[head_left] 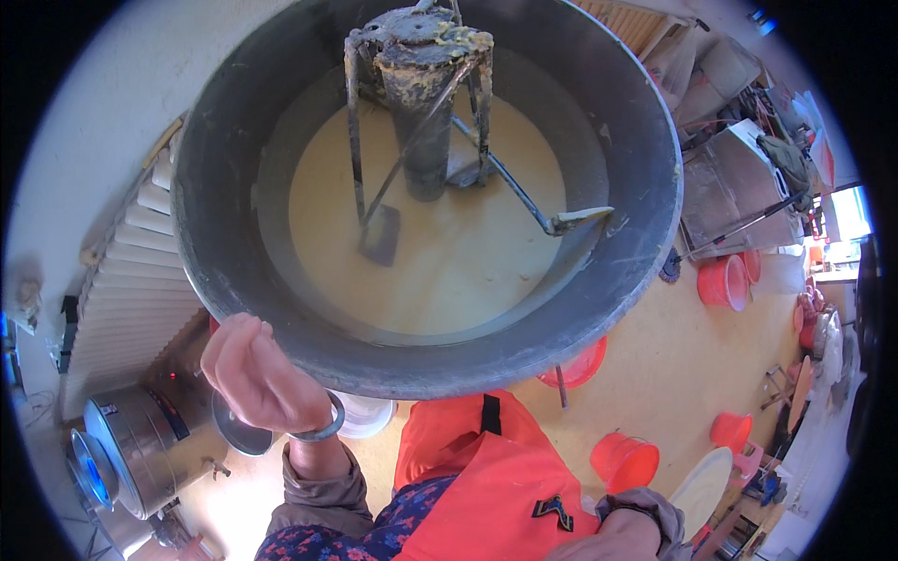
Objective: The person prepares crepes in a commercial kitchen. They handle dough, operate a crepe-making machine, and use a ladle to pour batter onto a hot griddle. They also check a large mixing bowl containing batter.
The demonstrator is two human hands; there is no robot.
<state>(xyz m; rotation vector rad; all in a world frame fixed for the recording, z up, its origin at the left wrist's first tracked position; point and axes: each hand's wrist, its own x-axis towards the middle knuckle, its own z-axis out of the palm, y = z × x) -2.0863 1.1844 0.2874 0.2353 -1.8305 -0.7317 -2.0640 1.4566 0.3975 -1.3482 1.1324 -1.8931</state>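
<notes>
A big dark mixing vat [659,201] holds a pale, creamy liquid [440,294]. In it stands a metal stirrer [426,131], crusted with residue, with a central column, several thin arms and flat paddles. One paddle reaches toward the right wall of the vat. My left hand [257,374] is raised by the near-left rim, its fingers curled and pressed together; whatever they may hold is hidden. A bangle circles that wrist. My right hand [608,544] is low at the bottom edge against my orange apron [468,467], and its fingers are out of sight.
A steel drum with a tap [140,449] stands at lower left, below a white radiator [140,271]. Red buckets [625,461] sit on the floor to the right, another [723,282] farther off. A metal box [734,187] and clutter line the right wall.
</notes>
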